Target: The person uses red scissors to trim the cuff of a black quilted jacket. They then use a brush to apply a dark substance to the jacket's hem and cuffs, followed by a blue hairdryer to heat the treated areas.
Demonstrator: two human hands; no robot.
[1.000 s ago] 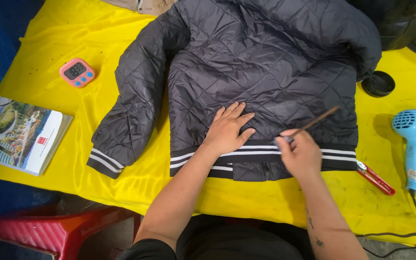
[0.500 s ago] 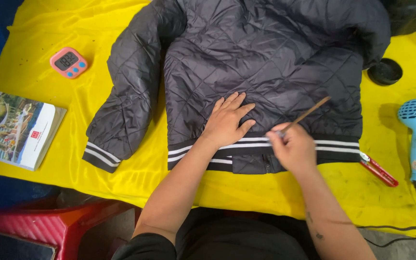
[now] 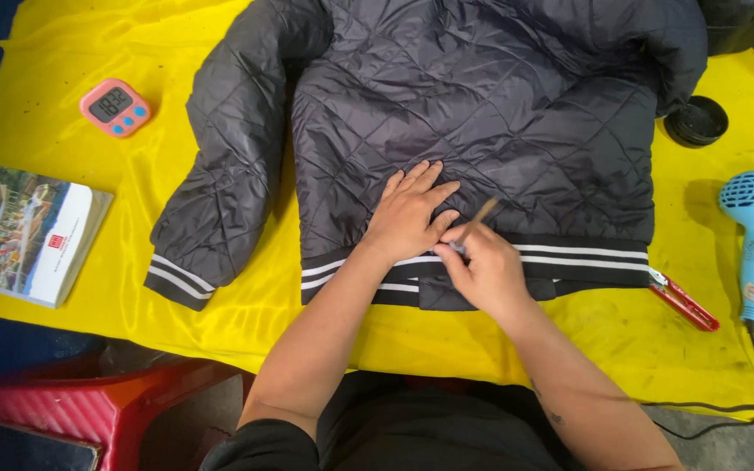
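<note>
Left hand (image 3: pixel 412 214) flat, fingers spread on the quilted jacket (image 3: pixel 482 113), right hand (image 3: pixel 482 270) fingers pinching a thin stick (image 3: pixel 480 216) at the striped hem (image 3: pixel 569 257) — could easily snag or poke fabric if pressed hard.

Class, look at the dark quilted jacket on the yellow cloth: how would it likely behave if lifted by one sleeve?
The quilted jacket would probably flop and sag, since its sleeve already lies creased. Its puffy padding suggests it is light for its bulk. The sheen hints it may slide easily on the glossy yellow cloth.
</note>
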